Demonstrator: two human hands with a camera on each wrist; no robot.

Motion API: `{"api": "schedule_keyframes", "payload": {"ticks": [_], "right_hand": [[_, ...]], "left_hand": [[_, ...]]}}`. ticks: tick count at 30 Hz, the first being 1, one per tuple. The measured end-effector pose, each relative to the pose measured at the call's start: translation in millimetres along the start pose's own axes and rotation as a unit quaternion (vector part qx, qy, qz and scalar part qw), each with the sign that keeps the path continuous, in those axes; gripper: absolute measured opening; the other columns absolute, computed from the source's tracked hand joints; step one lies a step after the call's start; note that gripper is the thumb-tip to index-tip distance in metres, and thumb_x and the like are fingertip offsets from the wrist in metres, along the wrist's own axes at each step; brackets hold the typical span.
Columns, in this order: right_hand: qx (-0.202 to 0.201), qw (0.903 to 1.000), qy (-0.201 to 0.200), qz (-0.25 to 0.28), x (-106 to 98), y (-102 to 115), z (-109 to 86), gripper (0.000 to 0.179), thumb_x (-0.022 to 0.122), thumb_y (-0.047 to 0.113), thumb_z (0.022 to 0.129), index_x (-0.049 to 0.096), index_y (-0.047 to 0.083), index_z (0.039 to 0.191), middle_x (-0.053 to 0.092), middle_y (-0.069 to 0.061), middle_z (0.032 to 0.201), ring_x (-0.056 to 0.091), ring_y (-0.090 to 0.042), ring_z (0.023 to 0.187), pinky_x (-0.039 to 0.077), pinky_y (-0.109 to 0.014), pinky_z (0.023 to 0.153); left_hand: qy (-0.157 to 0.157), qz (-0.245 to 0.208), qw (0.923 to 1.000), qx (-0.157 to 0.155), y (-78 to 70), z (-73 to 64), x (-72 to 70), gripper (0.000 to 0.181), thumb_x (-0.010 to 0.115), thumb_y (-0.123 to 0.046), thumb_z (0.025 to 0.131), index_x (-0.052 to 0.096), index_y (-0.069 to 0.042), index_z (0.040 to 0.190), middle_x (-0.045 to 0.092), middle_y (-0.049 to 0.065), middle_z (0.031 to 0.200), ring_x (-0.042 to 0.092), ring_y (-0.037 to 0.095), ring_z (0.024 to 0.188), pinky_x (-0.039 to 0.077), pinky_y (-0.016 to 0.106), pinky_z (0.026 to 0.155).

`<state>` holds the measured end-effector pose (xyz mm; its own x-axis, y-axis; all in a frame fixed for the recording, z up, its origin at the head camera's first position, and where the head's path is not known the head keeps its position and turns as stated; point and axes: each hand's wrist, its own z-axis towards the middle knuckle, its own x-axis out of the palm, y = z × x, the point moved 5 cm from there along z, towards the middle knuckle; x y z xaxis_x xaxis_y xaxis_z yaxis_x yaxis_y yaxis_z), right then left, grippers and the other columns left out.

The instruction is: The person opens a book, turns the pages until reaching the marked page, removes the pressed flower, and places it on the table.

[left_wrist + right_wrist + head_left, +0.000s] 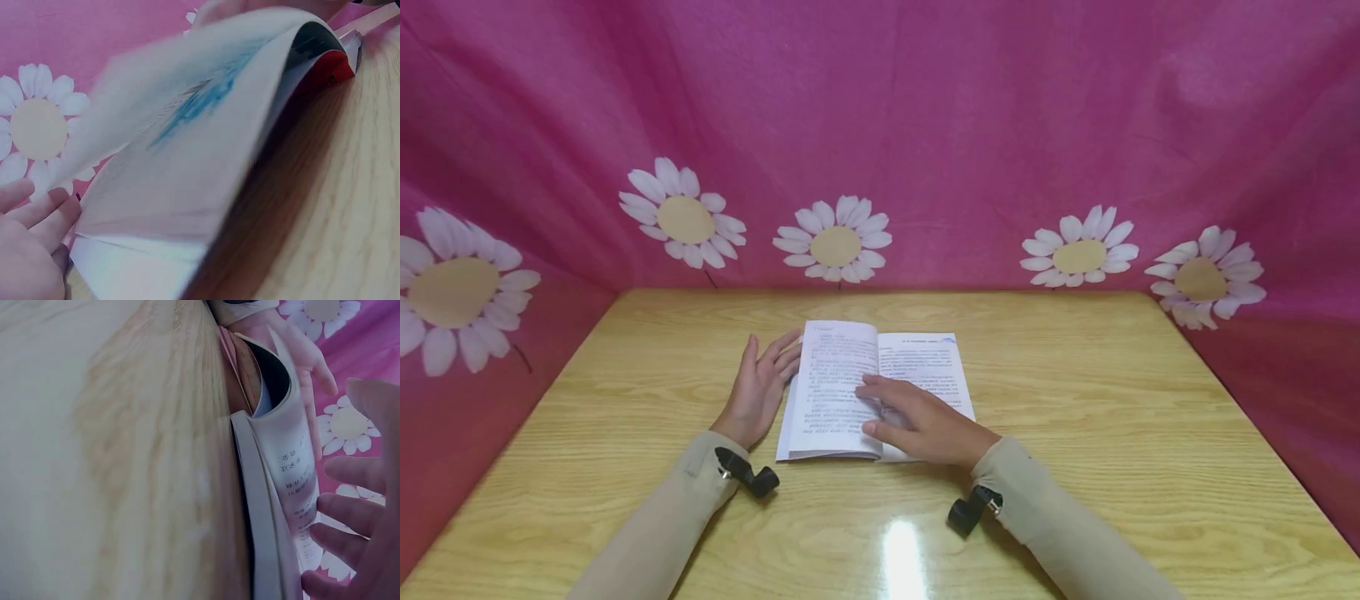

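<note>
An open book (841, 375) lies on the table, printed text on both pages, its left-hand pages arching up at the spine. Beside its left edge is my left hand (754, 396), fingers extended, the fingertips at the page edge. In the left wrist view those fingers (50, 215) reach the lower page edge, and a page with a blue picture (206, 103) looks blurred. My right hand (928, 423) lies across the right page, its loosely bent fingers pointing left over the spine. In the right wrist view, its spread fingertips (328, 534) are at the printed page.
The wood-grain table (1112, 400) stretches around the book, with a bright reflection near the front. A pink cloth (955, 142) with large white daisies hangs behind and at both sides. Each sleeve carries a black wrist mount (748, 473).
</note>
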<state>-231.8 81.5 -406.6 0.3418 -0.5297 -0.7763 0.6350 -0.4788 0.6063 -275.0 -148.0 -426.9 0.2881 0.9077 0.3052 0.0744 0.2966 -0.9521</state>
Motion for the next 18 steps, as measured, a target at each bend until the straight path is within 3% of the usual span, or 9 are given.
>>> {"api": "schedule_keyframes", "payload": {"ticks": [3,8,13,18], "right_hand": [[0.008,0.9999,0.011,-0.010,0.7,2.3,1.1,0.062,0.046,0.058,0.095,0.044,0.022,0.145,0.030,0.003,0.156,0.023,-0.009,0.143,0.022,-0.037,0.116],[0.010,0.9994,0.026,-0.020,2.2,8.0,2.4,0.060,0.046,0.056,0.096,0.044,0.022,0.146,0.029,0.001,0.157,0.022,-0.017,0.145,0.019,-0.044,0.116],[0.007,0.9978,0.041,-0.052,5.7,13.4,4.2,0.060,0.044,0.058,0.096,0.048,0.021,0.144,0.029,-0.002,0.157,0.019,-0.023,0.146,0.019,-0.049,0.115],[0.014,0.9943,0.051,-0.093,9.1,15.6,7.3,0.060,0.042,0.060,0.095,0.051,0.023,0.141,0.032,-0.003,0.156,0.019,-0.023,0.146,0.019,-0.047,0.116]], "left_hand": [[-0.009,-0.012,0.9998,0.010,0.4,0.8,-0.4,0.083,0.008,-0.066,0.097,0.016,-0.007,0.154,0.023,0.014,0.157,0.021,0.023,0.145,0.010,0.036,0.118],[-0.019,-0.005,0.9996,0.022,0.4,1.9,-1.5,0.081,0.009,-0.063,0.098,0.018,-0.005,0.153,0.019,0.011,0.159,0.017,0.019,0.146,0.011,0.031,0.118],[-0.028,0.012,0.9992,0.027,0.8,2.1,-2.5,0.074,0.009,-0.057,0.101,0.016,-0.004,0.154,0.013,0.011,0.161,0.011,0.019,0.147,0.010,0.030,0.118],[-0.024,0.051,0.9982,0.022,2.4,2.6,-1.0,0.070,0.008,-0.053,0.103,0.016,-0.006,0.154,0.012,0.008,0.161,0.008,0.018,0.147,0.008,0.030,0.118]]}}
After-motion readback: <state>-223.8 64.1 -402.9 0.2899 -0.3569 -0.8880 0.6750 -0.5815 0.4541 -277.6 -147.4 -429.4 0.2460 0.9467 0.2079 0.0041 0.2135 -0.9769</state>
